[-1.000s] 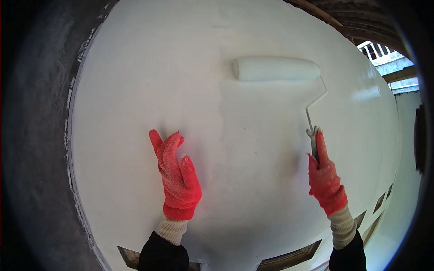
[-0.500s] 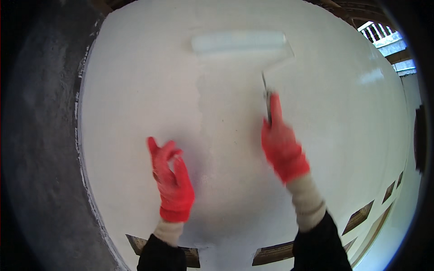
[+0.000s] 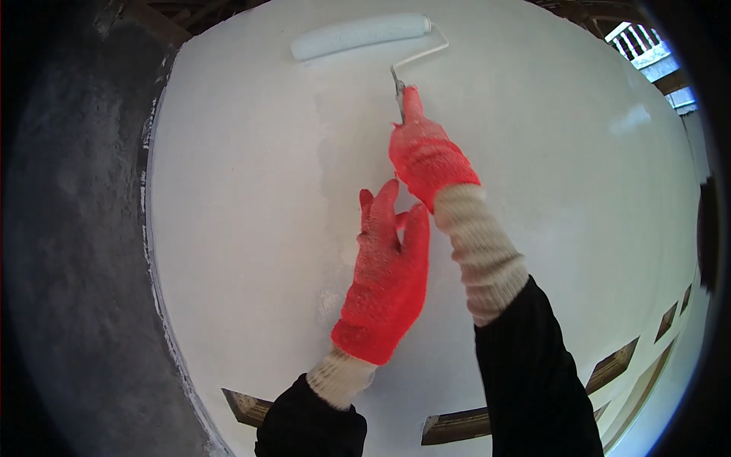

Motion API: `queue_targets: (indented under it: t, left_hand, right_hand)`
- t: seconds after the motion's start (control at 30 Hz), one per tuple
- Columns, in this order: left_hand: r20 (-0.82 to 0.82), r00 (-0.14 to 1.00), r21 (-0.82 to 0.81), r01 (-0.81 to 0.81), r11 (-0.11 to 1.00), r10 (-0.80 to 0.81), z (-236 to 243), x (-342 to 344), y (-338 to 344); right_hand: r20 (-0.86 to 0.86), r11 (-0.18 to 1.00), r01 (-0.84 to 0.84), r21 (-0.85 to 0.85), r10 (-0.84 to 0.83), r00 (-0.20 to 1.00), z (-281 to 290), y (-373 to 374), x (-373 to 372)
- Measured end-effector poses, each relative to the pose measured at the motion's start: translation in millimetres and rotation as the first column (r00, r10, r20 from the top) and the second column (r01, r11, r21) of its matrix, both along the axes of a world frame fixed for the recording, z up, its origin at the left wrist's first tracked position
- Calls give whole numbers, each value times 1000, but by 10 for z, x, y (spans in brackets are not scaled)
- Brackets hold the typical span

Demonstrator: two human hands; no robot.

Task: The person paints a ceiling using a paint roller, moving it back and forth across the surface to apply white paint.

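Observation:
My right hand, in a red glove with a knitted cuff, grips the handle of a paint roller, its long pale sleeve lying against the upper part of a white painted wall. Below it, my left hand, also red-gloved, is raised in front of the wall with fingers loosely apart and nothing visible in them. Its fingertips are close under my right hand; whether they touch the glove or the wall I cannot tell.
A dark grey rough surface borders the wall on the left. Wooden roof beams show along the top, and a white balustrade at upper right. Several dark rectangular openings run along the wall's lower part.
My right hand and the roller have moved up and to the left across the wall. My left hand has shifted rightward and up, closer to the right hand.

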State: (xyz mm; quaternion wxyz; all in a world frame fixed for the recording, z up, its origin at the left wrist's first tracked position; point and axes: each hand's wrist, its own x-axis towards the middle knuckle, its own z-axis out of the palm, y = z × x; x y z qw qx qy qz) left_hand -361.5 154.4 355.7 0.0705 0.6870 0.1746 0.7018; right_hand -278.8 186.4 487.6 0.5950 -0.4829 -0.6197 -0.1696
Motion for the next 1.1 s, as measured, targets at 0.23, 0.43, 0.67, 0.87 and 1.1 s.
queue_targets:
  t: [0.23,0.43,0.67,0.87,1.1]
  left_hand:
    - [11,999,-221,43,974,-42,-348,-193,186]
    - [-358,930,-195,-163,967,85,-220,136,470]
    - [-158,987,40,-2,999,8,679,83,962]
    - [-322,926,101,-173,980,197,1923,-236,517]
    - [-255,896,-397,-440,806,364,248,-164,397]
  right_hand:
    - [2,981,-187,49,187,982,-1774,128,27]
    - [23,959,-271,76,270,963,-2234,-10,172]
    - [-22,889,-440,127,446,895,-2403,-271,175]
    - [-29,679,-726,-109,727,686,-2828,-727,419]
    - [-381,441,-858,-264,769,513,-3951,-667,893]
